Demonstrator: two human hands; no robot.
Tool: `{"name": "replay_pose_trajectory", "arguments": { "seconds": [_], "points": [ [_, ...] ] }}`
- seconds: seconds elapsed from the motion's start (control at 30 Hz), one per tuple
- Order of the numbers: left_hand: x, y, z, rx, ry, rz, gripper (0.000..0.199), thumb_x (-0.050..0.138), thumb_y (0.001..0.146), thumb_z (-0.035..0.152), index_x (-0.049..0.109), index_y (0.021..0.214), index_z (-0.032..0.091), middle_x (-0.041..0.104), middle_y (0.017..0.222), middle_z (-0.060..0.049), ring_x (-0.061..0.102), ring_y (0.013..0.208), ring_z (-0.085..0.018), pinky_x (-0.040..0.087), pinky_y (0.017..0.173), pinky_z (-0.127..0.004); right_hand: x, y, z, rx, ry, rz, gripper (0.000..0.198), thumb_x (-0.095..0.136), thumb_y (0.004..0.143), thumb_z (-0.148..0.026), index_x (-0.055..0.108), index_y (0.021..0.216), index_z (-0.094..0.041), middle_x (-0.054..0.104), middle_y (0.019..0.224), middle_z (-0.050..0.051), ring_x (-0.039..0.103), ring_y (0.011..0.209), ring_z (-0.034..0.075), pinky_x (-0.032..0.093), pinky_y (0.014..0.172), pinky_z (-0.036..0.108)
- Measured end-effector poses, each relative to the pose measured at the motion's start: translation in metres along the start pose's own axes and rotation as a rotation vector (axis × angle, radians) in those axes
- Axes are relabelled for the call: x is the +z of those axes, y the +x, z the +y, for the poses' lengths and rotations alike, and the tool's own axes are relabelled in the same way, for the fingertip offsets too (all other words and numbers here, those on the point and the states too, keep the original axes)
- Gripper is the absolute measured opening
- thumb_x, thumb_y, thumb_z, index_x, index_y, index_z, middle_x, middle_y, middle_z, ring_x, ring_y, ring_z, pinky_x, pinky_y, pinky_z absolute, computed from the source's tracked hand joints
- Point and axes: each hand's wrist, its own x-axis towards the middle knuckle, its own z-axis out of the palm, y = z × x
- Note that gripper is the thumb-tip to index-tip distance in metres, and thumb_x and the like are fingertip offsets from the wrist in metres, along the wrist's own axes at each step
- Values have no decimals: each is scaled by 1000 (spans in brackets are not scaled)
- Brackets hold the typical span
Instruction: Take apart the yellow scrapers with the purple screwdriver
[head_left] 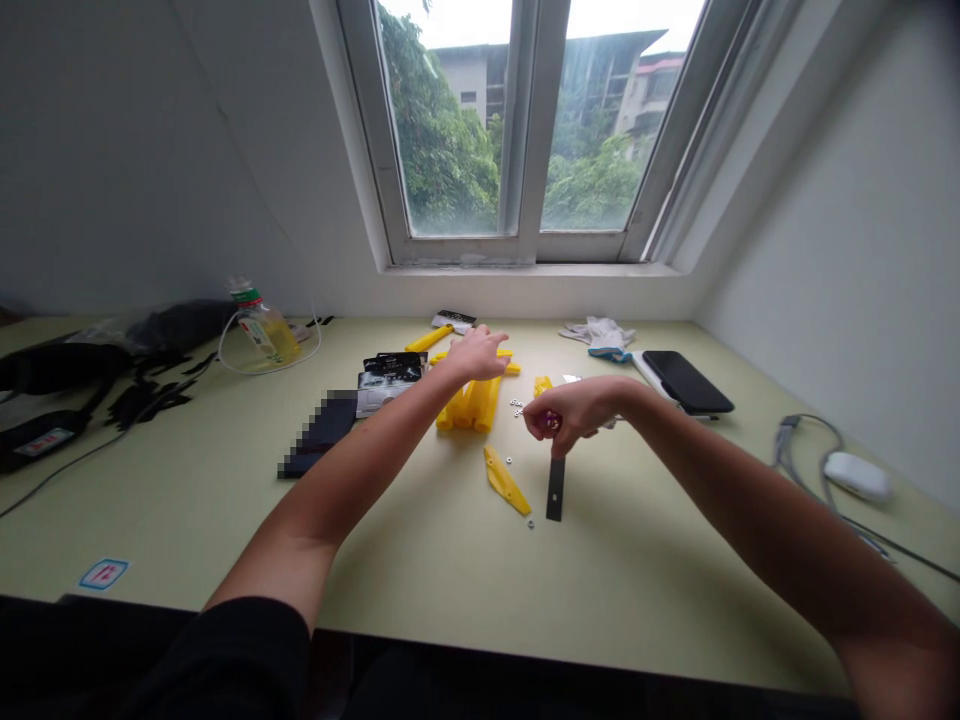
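My left hand (478, 354) is over the far end of a bundle of yellow tubes (469, 405), its fingers stretched out and apart; whether it touches them I cannot tell. Fingers of my right hand (574, 408) are wrapped round a purple-handled tool (550, 421), of which only the rounded end shows. Under that hand a black flat strip (555, 492) with a hole sticks out towards me. A yellow blade-shaped piece (506, 482) lies left of the strip, with small metal nuts (531, 524) near it. Another yellow part (542, 384) is partly hidden behind my right hand.
Black-and-white packets (390, 375) and a dark, pixelated flat object (322, 435) lie left of the tubes. A yellow tube (429, 338), white gloves (598, 333) and a phone (686, 381) lie farther back. A bottle (266, 335) stands left; a white mouse-like object (859, 476) and cables are right.
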Motion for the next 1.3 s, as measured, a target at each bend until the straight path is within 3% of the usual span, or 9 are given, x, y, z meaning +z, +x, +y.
{"name": "replay_pose_trajectory", "arguments": {
  "seconds": [0.13,0.37,0.5,0.63,0.77,0.87,0.97,1.13,1.3],
  "points": [
    [-10,-20,-9,67,-150,131,49,47,92,44,52,134,21,51,135,-13,44,130,-27,36,108,-43,-19,-23,16,23,108,10,34,73,69,-36,50,87,-20,48,75,-6,45,58,8,36,44,20],
    [0,-91,-14,274,-373,352,27,52,92,32,63,114,20,61,121,-8,56,115,-23,44,103,-42,-60,-33,65,330,58,222,49,80,57,-36,52,92,-20,55,86,0,49,62,10,38,47,23],
    [12,-124,-16,322,-362,348,23,54,91,28,65,110,20,62,116,-8,57,112,-23,48,99,-44,-73,-22,84,379,-2,299,56,82,53,-38,54,99,-20,59,96,5,52,64,12,41,49,26],
    [16,-144,-21,337,-374,332,21,55,92,27,65,109,20,62,114,-9,58,107,-22,51,96,-42,-74,-21,87,375,-116,467,64,76,59,-41,53,116,-21,57,114,12,57,72,18,44,54,29],
    [25,-162,-22,425,-344,281,23,52,93,23,65,111,19,64,111,-9,60,103,-20,53,92,-37,-47,-26,58,281,-241,569,42,70,68,-37,62,105,-21,63,111,10,59,90,23,45,68,30],
    [39,-171,-18,559,-248,193,28,52,93,22,62,119,20,65,116,-8,61,105,-21,53,92,-39,-8,-18,21,83,-353,486,21,64,76,-32,68,94,-22,69,90,4,62,79,19,44,71,29],
    [53,-172,-14,649,-162,171,36,53,92,22,58,127,21,63,127,-8,58,115,-24,49,99,-44,30,0,-9,-20,-419,446,22,60,80,-26,69,99,-22,71,87,5,62,77,18,42,67,28],
    [63,-170,-10,697,-145,171,31,50,93,21,61,122,20,64,125,-8,57,118,-23,47,102,-41,63,27,-29,-34,-536,488,20,54,84,-28,70,88,-17,71,88,10,63,78,21,40,62,28],
    [62,-173,-10,702,-111,169,31,48,94,23,61,122,20,64,123,-10,57,116,-24,47,100,-42,73,34,-31,-11,-562,535,19,49,85,-22,67,82,-17,70,85,9,63,73,20,36,58,27]
  ]
}}
